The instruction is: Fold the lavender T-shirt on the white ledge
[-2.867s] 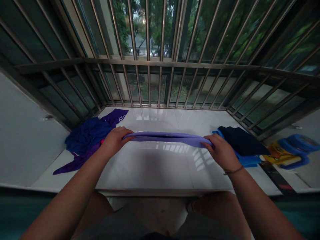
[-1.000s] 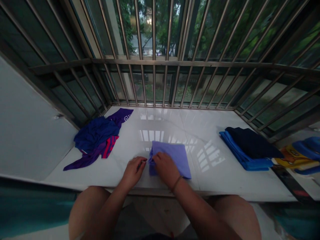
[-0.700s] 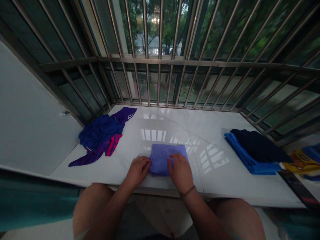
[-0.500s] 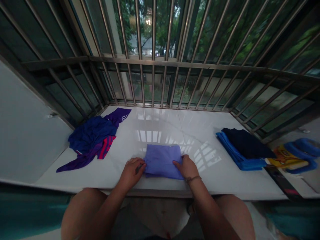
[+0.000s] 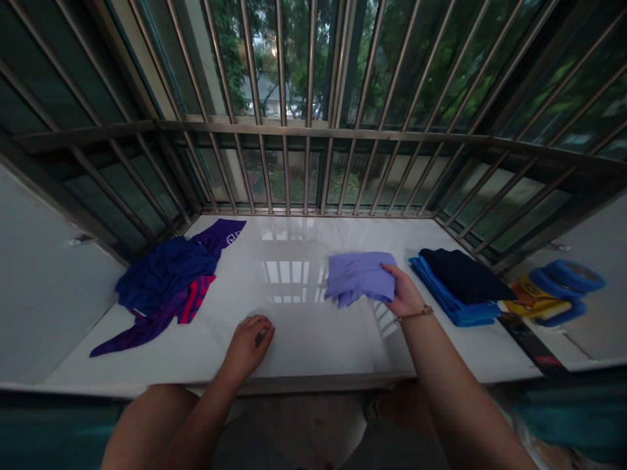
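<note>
A folded lavender cloth (image 5: 360, 277) hangs tilted above the white ledge, its near edge sagging in loose folds. My right hand (image 5: 405, 292), with a bracelet at the wrist, grips it by the right edge, thumb on top and fingers hidden underneath. My left hand (image 5: 251, 343) is apart from the cloth, low over the front of the ledge, its fingers curled in toward the thumb with nothing visible in them. Just right of my right hand lies a stack of folded clothes, a dark navy piece (image 5: 463, 274) over bright blue ones (image 5: 448, 303).
On the left of the white ledge (image 5: 304, 339) lies a crumpled pile of blue and purple clothes (image 5: 169, 271) with a red-striped part. Beyond the stack are a blue-and-yellow object (image 5: 553, 294) and a dark flat strip (image 5: 531, 346). Metal window bars (image 5: 308, 137) enclose the back.
The lavender cloth has been lifted off the ledge and carried right toward the stack by my right hand. My left hand has let go of its left edge. The view has shifted slightly.
</note>
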`<control>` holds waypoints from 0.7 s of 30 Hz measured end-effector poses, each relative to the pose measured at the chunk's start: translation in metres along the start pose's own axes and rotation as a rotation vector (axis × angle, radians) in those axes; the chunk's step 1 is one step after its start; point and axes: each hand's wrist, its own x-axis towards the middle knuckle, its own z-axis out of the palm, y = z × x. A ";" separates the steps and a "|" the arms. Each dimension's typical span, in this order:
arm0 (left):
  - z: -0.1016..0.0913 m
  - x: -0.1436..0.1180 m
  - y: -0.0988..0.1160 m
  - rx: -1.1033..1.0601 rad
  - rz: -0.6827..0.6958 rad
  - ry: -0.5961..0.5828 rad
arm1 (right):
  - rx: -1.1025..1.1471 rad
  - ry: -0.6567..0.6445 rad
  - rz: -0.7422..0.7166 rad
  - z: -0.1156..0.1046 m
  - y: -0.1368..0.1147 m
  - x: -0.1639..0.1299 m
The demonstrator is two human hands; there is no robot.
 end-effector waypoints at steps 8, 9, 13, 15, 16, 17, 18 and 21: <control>-0.001 0.000 0.002 0.002 0.008 -0.009 | 0.249 0.371 0.145 -0.133 -0.029 0.086; -0.001 0.000 0.002 -0.001 0.009 -0.008 | 0.220 0.408 0.176 -0.147 -0.024 0.087; 0.000 0.001 0.002 -0.011 0.012 -0.011 | 0.117 0.503 0.319 -0.181 0.011 0.062; 0.000 0.001 0.003 -0.012 0.011 -0.012 | 0.096 0.564 0.375 -0.186 0.034 0.037; 0.000 0.001 0.004 -0.011 0.009 -0.012 | 0.100 0.588 0.389 -0.185 0.046 0.021; 0.000 0.001 0.005 -0.007 0.006 -0.010 | 0.109 0.608 0.396 -0.181 0.059 0.004; 0.000 0.001 0.006 -0.001 0.003 -0.008 | 0.116 0.619 0.399 -0.173 0.071 -0.016; -0.001 0.001 0.008 0.015 -0.005 -0.002 | 0.127 0.571 0.397 -0.131 0.098 -0.083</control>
